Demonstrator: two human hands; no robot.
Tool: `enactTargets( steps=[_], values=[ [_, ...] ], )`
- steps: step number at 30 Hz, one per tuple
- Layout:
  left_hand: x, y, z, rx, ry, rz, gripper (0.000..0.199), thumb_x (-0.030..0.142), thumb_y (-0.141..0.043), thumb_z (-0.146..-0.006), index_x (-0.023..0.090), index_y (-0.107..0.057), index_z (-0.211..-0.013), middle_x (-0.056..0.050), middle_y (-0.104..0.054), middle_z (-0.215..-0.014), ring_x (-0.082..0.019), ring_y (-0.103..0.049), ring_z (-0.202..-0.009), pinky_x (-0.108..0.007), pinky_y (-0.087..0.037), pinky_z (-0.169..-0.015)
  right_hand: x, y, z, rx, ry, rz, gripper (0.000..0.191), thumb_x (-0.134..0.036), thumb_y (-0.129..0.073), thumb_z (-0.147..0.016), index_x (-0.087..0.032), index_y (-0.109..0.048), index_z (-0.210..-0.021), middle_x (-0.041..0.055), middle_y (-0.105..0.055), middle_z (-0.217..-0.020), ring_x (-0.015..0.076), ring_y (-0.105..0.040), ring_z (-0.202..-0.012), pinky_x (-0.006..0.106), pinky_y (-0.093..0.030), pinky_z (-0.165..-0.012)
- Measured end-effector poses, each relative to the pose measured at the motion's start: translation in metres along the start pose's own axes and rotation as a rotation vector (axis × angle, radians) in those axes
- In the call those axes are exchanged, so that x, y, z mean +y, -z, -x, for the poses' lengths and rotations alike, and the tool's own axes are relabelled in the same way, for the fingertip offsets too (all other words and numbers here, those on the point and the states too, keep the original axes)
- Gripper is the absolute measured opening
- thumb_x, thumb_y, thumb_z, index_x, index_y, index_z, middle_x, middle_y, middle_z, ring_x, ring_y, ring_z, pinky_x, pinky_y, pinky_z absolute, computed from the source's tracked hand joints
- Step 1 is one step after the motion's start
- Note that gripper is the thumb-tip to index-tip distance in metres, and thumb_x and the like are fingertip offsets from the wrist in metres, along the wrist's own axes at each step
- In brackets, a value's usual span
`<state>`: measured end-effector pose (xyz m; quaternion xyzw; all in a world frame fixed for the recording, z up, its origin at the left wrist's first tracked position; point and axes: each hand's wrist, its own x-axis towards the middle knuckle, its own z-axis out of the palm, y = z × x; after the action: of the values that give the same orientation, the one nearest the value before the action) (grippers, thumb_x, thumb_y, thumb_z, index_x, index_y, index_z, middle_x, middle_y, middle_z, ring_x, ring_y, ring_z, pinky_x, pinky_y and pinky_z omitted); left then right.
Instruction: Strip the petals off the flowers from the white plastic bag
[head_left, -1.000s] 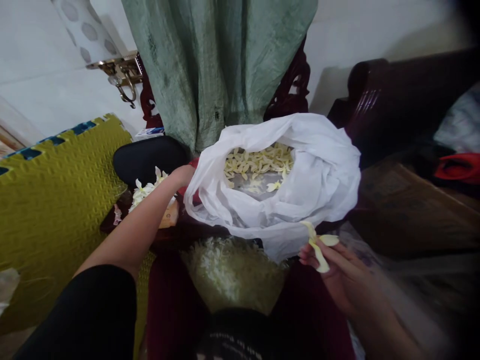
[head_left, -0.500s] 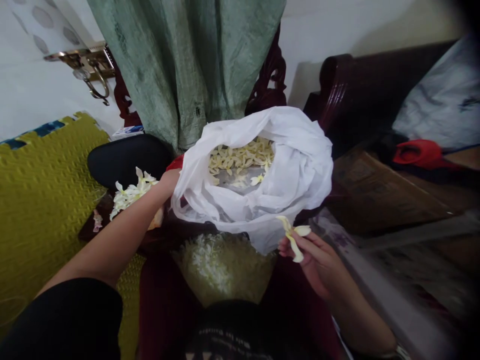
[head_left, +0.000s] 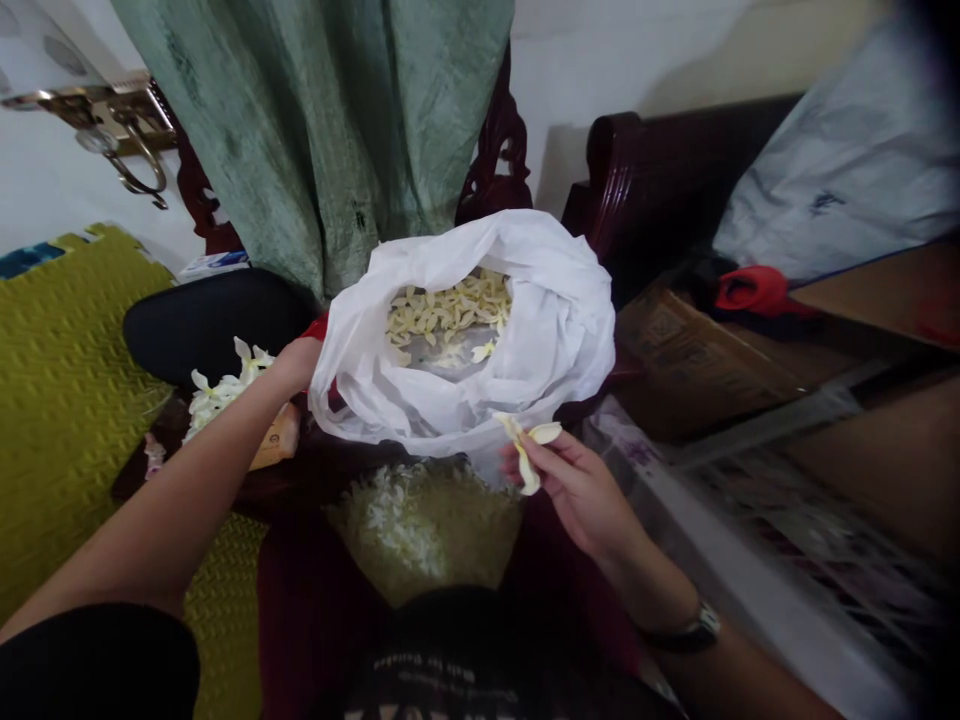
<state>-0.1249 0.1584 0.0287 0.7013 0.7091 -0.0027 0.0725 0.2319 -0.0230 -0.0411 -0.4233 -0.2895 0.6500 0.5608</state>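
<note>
My right hand (head_left: 574, 475) pinches a white flower (head_left: 529, 460) with long, pale yellow-tinged petals, just in front of the bag's near edge. A white plastic bag (head_left: 574, 330) stands with its mouth open, and many cream flowers (head_left: 450, 310) lie inside. My left hand (head_left: 300, 362) is against the left side of the bag, by something red; its fingers are hidden. Under my left forearm lies a heap of white flowers (head_left: 217, 400), beside a small orange-and-white box (head_left: 279, 437). A clear bag of white flowers (head_left: 420, 525) rests between my legs.
Behind the bag are a green cloth (head_left: 352, 130) and a carved dark wooden chair back (head_left: 495, 150). A black cushion-like object (head_left: 210, 320) and a yellow foam mat (head_left: 60, 380) are at left. Cardboard (head_left: 697, 350) and a red item (head_left: 752, 290) are at right.
The view has swung right, so the whole scene sits further left in the picture. My right hand keeps the flower near the bag's edge; my left hand stays at the bag's side.
</note>
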Motion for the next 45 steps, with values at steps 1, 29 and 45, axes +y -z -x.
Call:
enactTargets(
  steps=[1,29,45],
  values=[
    [-0.003,0.001,0.002,0.003,-0.019,0.010,0.034,0.036,-0.063,-0.078,0.011,-0.079,-0.094,-0.017,-0.077,-0.100,-0.038,-0.069,-0.107,-0.039,-0.052,-0.094,0.000,-0.003,-0.001,-0.011,0.008,0.005,0.037,-0.045,-0.092,-0.065,-0.020,-0.077,-0.087,0.0047,-0.079,-0.081,0.0168,-0.072,-0.068,0.028,-0.057,-0.067],
    [0.150,-0.108,0.126,0.082,-0.254,1.716,0.032,0.040,-0.086,-0.072,0.017,-0.065,-0.069,0.003,-0.059,-0.068,-0.009,-0.050,-0.061,-0.022,-0.042,-0.061,0.042,-0.050,-0.016,-0.058,0.120,0.035,0.035,-0.046,-0.086,-0.071,-0.022,-0.066,-0.087,-0.0021,-0.071,-0.076,0.0169,-0.065,-0.069,0.030,-0.055,-0.066],
    [0.146,-0.111,0.136,0.108,-0.227,1.628,0.026,0.037,-0.088,-0.071,0.018,-0.072,-0.081,0.001,-0.063,-0.079,-0.011,-0.053,-0.068,-0.023,-0.043,-0.063,0.047,-0.054,-0.009,-0.085,0.053,0.000,0.033,-0.045,-0.086,-0.070,-0.022,-0.074,-0.090,0.0007,-0.075,-0.083,0.0178,-0.064,-0.074,0.030,-0.055,-0.069]
  ],
)
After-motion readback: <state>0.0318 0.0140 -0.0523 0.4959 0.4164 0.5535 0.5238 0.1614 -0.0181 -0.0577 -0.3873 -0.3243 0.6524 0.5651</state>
